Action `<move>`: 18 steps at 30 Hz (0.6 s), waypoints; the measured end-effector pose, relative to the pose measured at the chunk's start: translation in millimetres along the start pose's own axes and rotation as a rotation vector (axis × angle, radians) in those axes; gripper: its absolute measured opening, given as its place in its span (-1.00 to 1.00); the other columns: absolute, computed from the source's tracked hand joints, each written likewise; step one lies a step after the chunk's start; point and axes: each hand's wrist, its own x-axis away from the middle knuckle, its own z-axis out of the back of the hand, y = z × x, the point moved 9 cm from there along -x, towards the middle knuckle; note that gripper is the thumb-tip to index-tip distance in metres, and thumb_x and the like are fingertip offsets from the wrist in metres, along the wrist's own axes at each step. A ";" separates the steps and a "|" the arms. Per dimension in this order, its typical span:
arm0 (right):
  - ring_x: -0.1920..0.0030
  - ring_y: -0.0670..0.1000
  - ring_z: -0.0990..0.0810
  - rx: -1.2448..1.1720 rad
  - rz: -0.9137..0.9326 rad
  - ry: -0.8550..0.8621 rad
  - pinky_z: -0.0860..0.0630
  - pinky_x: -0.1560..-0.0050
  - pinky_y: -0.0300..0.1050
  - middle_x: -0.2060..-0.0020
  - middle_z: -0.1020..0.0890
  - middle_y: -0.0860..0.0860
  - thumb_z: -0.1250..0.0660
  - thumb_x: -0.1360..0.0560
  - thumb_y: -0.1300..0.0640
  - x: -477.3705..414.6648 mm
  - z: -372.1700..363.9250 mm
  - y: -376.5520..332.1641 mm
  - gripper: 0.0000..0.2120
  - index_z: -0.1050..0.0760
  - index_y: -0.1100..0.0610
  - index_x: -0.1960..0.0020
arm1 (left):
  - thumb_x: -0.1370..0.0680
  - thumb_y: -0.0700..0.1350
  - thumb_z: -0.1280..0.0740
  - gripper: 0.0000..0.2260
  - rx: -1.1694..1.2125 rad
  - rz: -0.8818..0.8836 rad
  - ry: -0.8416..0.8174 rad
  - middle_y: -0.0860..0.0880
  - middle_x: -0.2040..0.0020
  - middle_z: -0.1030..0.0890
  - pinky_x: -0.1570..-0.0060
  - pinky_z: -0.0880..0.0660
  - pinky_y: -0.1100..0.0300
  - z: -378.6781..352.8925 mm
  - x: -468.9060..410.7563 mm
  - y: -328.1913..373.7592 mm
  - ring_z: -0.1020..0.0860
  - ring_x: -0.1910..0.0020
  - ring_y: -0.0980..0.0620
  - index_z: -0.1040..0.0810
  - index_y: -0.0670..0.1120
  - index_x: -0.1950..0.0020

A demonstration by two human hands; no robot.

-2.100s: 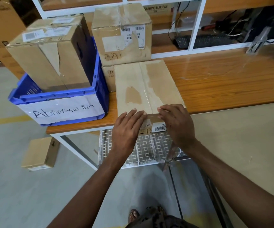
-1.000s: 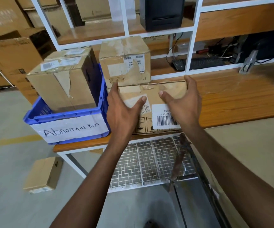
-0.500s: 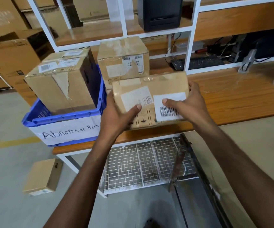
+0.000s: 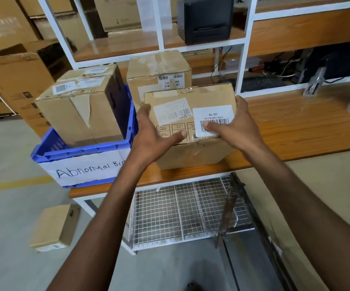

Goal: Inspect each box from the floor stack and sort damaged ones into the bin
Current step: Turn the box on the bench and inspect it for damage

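I hold a brown cardboard box (image 4: 193, 97) tipped up above the wooden table's front edge, its labelled face with two barcode stickers turned toward me. My left hand (image 4: 152, 136) grips its left side with the thumb across the front. My right hand (image 4: 236, 128) grips its right side, thumb on the white barcode label. To the left stands the blue bin (image 4: 86, 158) marked "Abnormal Bin", holding a torn cardboard box (image 4: 79, 110). A small box (image 4: 54, 226) lies on the floor at the lower left.
Another worn box (image 4: 159, 70) stands on the table (image 4: 295, 127) behind the held one. White shelving with a black printer (image 4: 205, 17) rises at the back. A wire mesh shelf (image 4: 180, 208) sits under the table. Large cartons (image 4: 12, 80) stand at the far left.
The box lay flat on the table under both hands; I have tipped it up and lifted it, turning its labelled end toward me. It has kept rotating over the last half second.
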 end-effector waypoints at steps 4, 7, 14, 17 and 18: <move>-0.33 0.00 -0.54 -0.001 0.027 -0.031 -0.55 -0.31 0.19 -0.37 -0.54 -0.16 -0.68 -0.25 -0.17 4.6 0.2 4.9 0.03 -0.16 -0.20 -0.55 | -0.37 0.29 -0.60 0.04 -0.097 -0.091 0.030 0.05 -0.61 -0.29 -0.40 -0.48 -0.04 -2.6 7.2 1.9 -0.38 -0.43 0.13 -0.09 0.09 -0.67; -0.30 -0.01 -0.56 0.022 0.078 0.014 -0.57 -0.28 0.17 -0.32 -0.58 -0.17 -0.69 -0.28 -0.14 8.6 2.0 5.1 0.01 -0.20 -0.15 -0.56 | -0.42 0.20 -0.61 0.00 -0.096 -0.110 0.049 0.01 -0.63 -0.22 -0.36 -0.44 0.05 -7.9 10.7 2.6 -0.28 -0.36 0.21 -0.07 0.11 -0.69; -0.36 -0.03 -0.50 0.024 0.092 -0.112 -0.55 -0.30 0.08 -0.37 -0.50 -0.14 -0.77 -0.19 0.09 13.4 -3.4 15.1 0.19 -0.11 -0.16 -0.59 | -0.30 0.06 -0.72 0.20 -0.095 -0.133 -0.092 0.03 -0.67 -0.18 -0.45 -0.35 0.07 -12.1 20.5 -11.1 -0.21 -0.48 0.23 0.00 0.13 -0.72; -0.36 -0.01 -0.50 0.073 0.094 -0.063 -0.55 -0.28 0.09 -0.40 -0.50 -0.11 -0.78 -0.17 0.05 18.3 -4.9 22.2 0.24 -0.07 -0.16 -0.61 | -0.32 0.01 -0.72 0.16 -0.113 -0.146 -0.038 0.03 -0.63 -0.27 -0.37 -0.37 0.14 -13.3 30.4 -11.4 -0.24 -0.41 0.27 -0.04 0.11 -0.72; -0.38 0.01 -0.49 0.086 0.082 -0.051 -0.56 -0.30 0.13 -0.42 -0.49 -0.10 -0.78 -0.15 0.04 19.6 -7.1 25.6 0.28 -0.03 -0.15 -0.62 | -0.32 0.00 -0.72 0.16 -0.116 -0.148 -0.025 0.03 -0.64 -0.28 -0.39 -0.38 0.11 -14.3 33.4 -13.0 -0.24 -0.43 0.26 -0.04 0.11 -0.72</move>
